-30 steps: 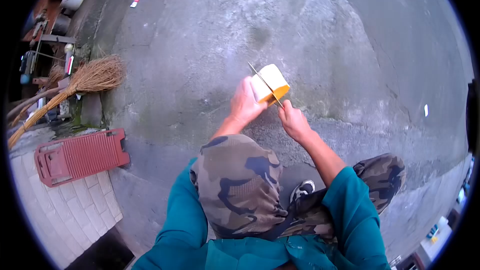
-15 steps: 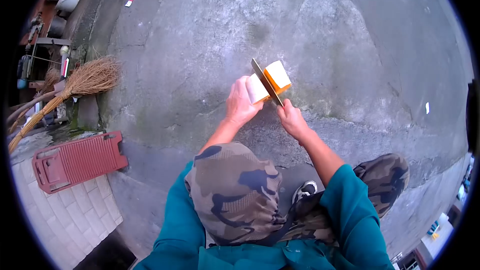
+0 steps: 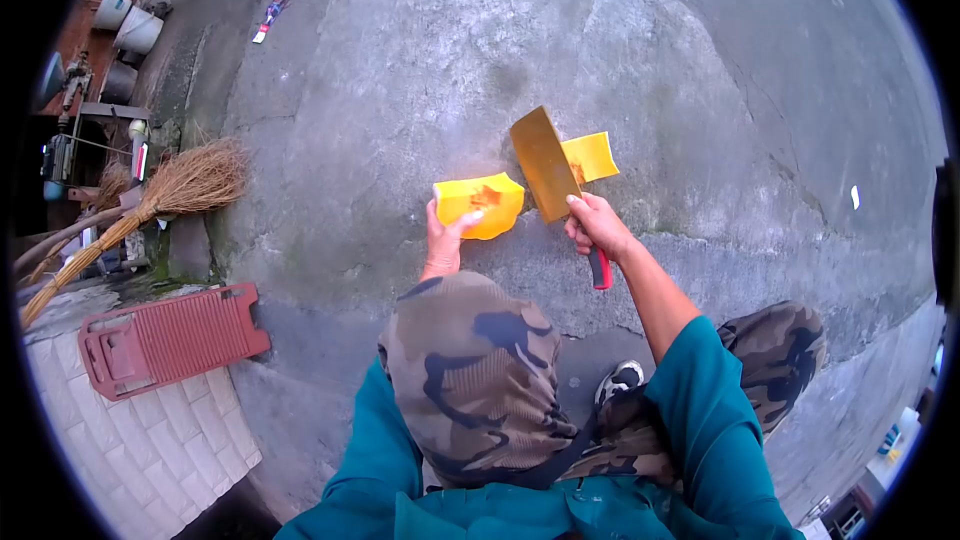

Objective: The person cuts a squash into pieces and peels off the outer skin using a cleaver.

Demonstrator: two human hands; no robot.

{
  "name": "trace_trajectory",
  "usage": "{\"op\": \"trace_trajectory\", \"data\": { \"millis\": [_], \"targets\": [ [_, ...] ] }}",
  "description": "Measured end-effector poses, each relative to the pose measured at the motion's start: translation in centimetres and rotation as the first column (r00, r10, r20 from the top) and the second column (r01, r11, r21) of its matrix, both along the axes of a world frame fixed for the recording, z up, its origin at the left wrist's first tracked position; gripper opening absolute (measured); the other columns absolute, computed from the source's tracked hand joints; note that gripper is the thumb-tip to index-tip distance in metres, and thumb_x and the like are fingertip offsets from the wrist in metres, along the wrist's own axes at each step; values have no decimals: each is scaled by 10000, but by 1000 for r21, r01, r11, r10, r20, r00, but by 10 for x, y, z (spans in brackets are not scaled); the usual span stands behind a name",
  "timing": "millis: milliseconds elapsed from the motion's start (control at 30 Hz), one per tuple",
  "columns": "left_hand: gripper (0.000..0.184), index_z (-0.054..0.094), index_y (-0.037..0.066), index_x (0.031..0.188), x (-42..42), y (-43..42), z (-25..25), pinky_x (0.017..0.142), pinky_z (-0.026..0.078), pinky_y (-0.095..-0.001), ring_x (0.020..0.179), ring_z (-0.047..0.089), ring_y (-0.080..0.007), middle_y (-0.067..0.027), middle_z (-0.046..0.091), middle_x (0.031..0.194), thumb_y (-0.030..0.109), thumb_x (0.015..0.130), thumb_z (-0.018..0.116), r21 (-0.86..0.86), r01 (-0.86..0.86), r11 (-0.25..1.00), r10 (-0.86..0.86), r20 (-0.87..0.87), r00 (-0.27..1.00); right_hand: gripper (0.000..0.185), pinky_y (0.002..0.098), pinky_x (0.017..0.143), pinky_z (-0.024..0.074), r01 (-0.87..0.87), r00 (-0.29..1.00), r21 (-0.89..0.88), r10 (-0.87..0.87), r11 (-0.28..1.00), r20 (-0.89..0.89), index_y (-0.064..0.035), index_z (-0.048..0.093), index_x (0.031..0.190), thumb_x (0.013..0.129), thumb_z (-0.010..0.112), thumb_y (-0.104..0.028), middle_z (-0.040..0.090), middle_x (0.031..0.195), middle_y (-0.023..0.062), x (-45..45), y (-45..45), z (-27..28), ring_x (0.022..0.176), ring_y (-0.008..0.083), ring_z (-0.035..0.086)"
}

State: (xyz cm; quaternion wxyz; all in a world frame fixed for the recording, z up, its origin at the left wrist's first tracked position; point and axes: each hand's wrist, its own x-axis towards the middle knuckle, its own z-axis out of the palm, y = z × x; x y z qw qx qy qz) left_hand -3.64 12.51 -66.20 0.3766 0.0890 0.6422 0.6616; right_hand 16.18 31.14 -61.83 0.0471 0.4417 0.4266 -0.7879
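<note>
In the head view, my left hand [image 3: 446, 240] is closed on the lower left of a pumpkin piece [image 3: 482, 202]. Its yellow-orange flesh faces up, with a darker stringy patch in the middle. My right hand [image 3: 594, 226] grips a cleaver [image 3: 545, 162] where the red and black handle [image 3: 600, 268] meets the blade. The blade's broad side is turned up, its far end pointing away from me. Another pumpkin piece [image 3: 594, 155], also yellow, lies just right of the blade, which partly covers it. A gap separates the two pieces.
A grey concrete floor [image 3: 450, 70] spreads around my hands. On the left are a straw broom [image 3: 195, 180], a reddish plastic washboard [image 3: 180, 338] on pale tiles, and several buckets [image 3: 138, 30]. A small wrapper [image 3: 270, 15] lies farther off.
The cleaver has come out from between the two pieces and its blade has turned flat. My left hand has drawn its piece left and tipped the flesh upward; the right piece has tipped over.
</note>
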Motion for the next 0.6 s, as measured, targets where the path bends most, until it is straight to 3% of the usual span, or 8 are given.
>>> {"op": "trace_trajectory", "data": {
  "millis": [33, 100, 167, 300, 367, 400, 500, 600],
  "targets": [
    [712, 405, 54, 1295, -2, -1, 1, 979, 460, -387, 1148, 550, -247, -100, 559, 1196, 62, 688, 777, 39, -70, 997, 59, 250, 966, 285, 278, 367, 375, -24, 1000, 40, 24, 999, -9, -56, 502, 952, 1004, 418, -323, 503, 588, 27, 0, 1, -1, 384, 100, 410],
    [603, 471, 53, 1272, 0, -1, 36, 971, 464, -386, 1134, 562, -218, -86, 584, 1179, 59, 726, 728, 77, -135, 988, 106, 300, 948, 276, 272, 371, 370, -50, 999, 45, 50, 998, 8, -56, 505, 965, 997, 441, -323, 501, 594, 24, 11, -10, 6, 391, 96, 413],
    [547, 512, 53, 1247, -10, 3, 67, 969, 462, -380, 1122, 569, -208, -75, 605, 1160, 72, 739, 714, 264, -150, 953, 49, 354, 934, 269, 266, 375, 364, -71, 997, 53, 70, 996, 17, -56, 508, 979, 989, 464, -322, 499, 600, 22, 5, -13, 20, 398, 92, 416],
    [558, 505, 51, 1252, -44, 37, 154, 991, 435, -355, 1111, 569, -203, -70, 598, 1171, 69, 731, 706, 198, 188, 962, -202, 55, 978, 295, 231, 408, 360, 21, 988, 225, 15, 974, -154, -72, 509, 997, 902, 644, -316, 528, 668, 7, -23, 10, 91, 441, 63, 418],
    [566, 507, 50, 1246, -47, 58, 192, 992, 433, -351, 1105, 571, -200, -71, 598, 1168, 87, 721, 715, 213, 248, 945, -249, -20, 968, 476, 232, 498, 423, 72, 971, 430, 37, 900, -238, -62, 536, 1090, 788, 756, -357, 577, 786, 31, -29, 27, 135, 584, 77, 517],
    [574, 510, 50, 1241, -49, 71, 211, 993, 432, -346, 1098, 572, -197, -73, 597, 1165, 105, 710, 724, 211, 305, 929, -294, -85, 952, 637, 242, 608, 469, 82, 965, 435, 38, 897, -260, -39, 511, 1159, 711, 814, -374, 619, 955, 94, -31, 38, 157, 753, 96, 575],
    [601, 505, 42, 1241, -26, 108, 271, 995, 430, -342, 1096, 570, -194, -80, 597, 1158, 141, 694, 732, 303, 435, 848, -450, -23, 893, 695, 265, 677, 490, 192, 925, 511, 20, 838, -380, -12, 483, 1185, 696, 826, -368, 616, 1063, 147, -15, 48, 210, 847, 119, 587],
    [596, 488, 24, 1253, 4, 144, 294, 994, 442, -356, 1114, 568, -203, -89, 589, 1172, 168, 717, 704, 365, 480, 798, -529, 44, 847, 774, 269, 686, 489, 367, 837, 444, -83, 818, -540, -7, 466, 1182, 654, 849, -423, 605, 1011, 118, 3, 59, 237, 845, 116, 573]
  ]
}}
